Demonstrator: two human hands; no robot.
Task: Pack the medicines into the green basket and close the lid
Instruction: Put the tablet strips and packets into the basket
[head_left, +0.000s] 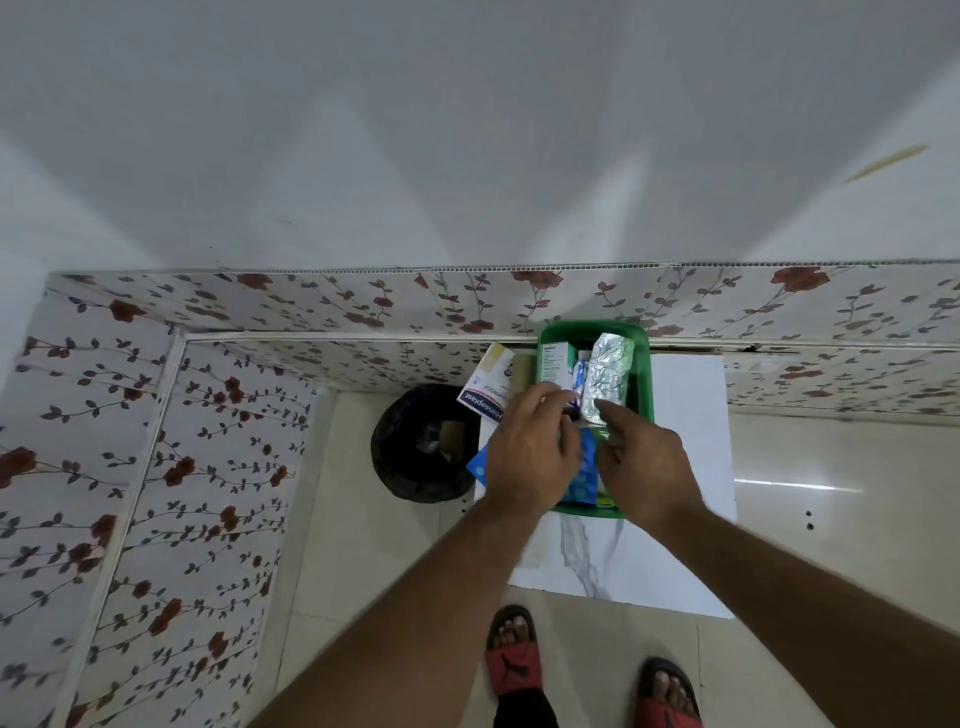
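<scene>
A green basket (645, 374) sits on a white bench (691, 441) against a floral wall. Silver blister strips (605, 376) and a green box (555, 364) lie inside. Both hands reach over it: the left hand (530, 457) pinches a small packet, while the right hand (644, 462) has its fingers touching the strips, its grip unclear. A plaster box (485, 387) lies beside the basket.

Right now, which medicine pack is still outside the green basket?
The white Hansaplast plaster box, leaning just left of the green plastic basket. The silver foil blister strips and the green-and-white carton already sit inside it.
</scene>
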